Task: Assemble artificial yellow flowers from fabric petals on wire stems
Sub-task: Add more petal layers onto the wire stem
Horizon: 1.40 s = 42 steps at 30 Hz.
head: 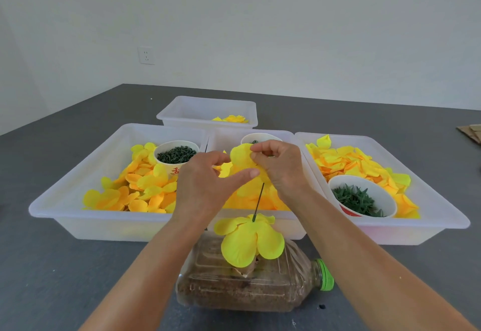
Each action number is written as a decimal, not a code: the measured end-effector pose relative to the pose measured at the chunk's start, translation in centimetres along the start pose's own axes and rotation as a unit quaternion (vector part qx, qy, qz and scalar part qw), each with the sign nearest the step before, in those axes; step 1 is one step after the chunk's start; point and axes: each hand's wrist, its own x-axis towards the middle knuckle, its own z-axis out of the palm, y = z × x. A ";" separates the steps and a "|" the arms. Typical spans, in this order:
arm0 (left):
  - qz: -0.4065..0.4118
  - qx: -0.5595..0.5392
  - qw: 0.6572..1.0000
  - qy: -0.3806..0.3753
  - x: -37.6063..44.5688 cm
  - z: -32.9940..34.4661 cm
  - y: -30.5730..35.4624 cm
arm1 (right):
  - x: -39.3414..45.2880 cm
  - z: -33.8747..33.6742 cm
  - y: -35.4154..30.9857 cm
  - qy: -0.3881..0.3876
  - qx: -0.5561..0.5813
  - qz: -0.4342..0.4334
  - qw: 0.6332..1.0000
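- My right hand [279, 166] pinches a yellow fabric petal [240, 156] between thumb and fingers, just above the top of the wire stem [259, 201].
- My left hand [205, 185] is beside it, thumb stretched out under the petal and the other fingers curled at its left edge; whether they actually grip the petal I cannot tell.
- The thin green stem stands tilted up out of a plastic bottle [250, 283] lying on its side on the grey desk [52, 265], green cap to my right, brown filling inside.
- 1 layer of yellow petals [250, 242] already sits low on the stem, just above the bottle.
- Behind the bottle are 3 white trays side by side: the left tray [78, 179] holds loose orange-yellow petals and a paper cup of dark green pieces [177, 154]; the right tray [426, 192] holds more petals and a cup of green leafy parts [360, 200].
- A 4th tray [205, 109] farther back holds 1 finished yellow flower [231, 119].
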 end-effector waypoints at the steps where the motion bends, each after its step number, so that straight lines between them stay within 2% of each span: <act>1: 0.012 0.029 0.999 -0.003 0.3 0.2 0.1 | 0.0 0.1 0.0 -0.003 -0.002 -0.009 1.000; 4: 0.011 0.042 0.999 -0.023 1.5 0.9 -0.5 | 0.1 0.3 0.1 -0.009 -0.006 -0.023 1.000; 8: -0.114 -0.134 0.984 -0.009 2.9 0.7 -1.3 | 0.4 -0.1 0.1 -0.003 -0.009 -0.025 1.000; 13: -0.202 -0.318 0.926 0.007 3.8 0.2 -1.1 | -0.4 -1.3 -0.8 -0.032 -0.096 -0.159 0.982; 17: -0.246 -0.354 0.902 -0.005 4.1 0.1 -0.6 | -1.0 -2.2 -1.3 -0.116 -0.231 -0.233 0.937; 22: -0.254 -0.357 0.896 -0.066 3.8 0.3 0.5 | -1.0 -1.5 -2.0 -0.062 -0.196 -0.276 0.939; 24: -0.253 -0.347 0.901 -0.065 3.7 0.2 0.9 | -0.9 -1.4 -2.2 -0.049 -0.127 -0.208 0.969; 26: -0.262 -0.328 0.907 -0.038 4.0 0.0 1.1 | -0.7 -1.6 -2.5 -0.042 0.000 -0.076 0.996; 29: -0.242 -0.301 0.922 -0.017 4.1 -0.2 0.8 | -0.4 -2.1 -2.4 -0.058 0.157 0.082 0.982; 33: -0.172 -0.304 0.933 -0.090 3.5 -0.3 1.0 | -0.2 -2.3 -2.3 -0.089 0.189 0.154 0.966; 37: -0.123 -0.298 0.934 -0.153 3.5 0.0 1.0 | 0.0 -2.5 -2.5 -0.130 0.200 0.184 0.953; 42: -0.081 -0.220 0.947 -0.221 3.3 0.6 -0.1 | 0.3 -2.5 -2.7 -0.128 0.236 0.220 0.938</act>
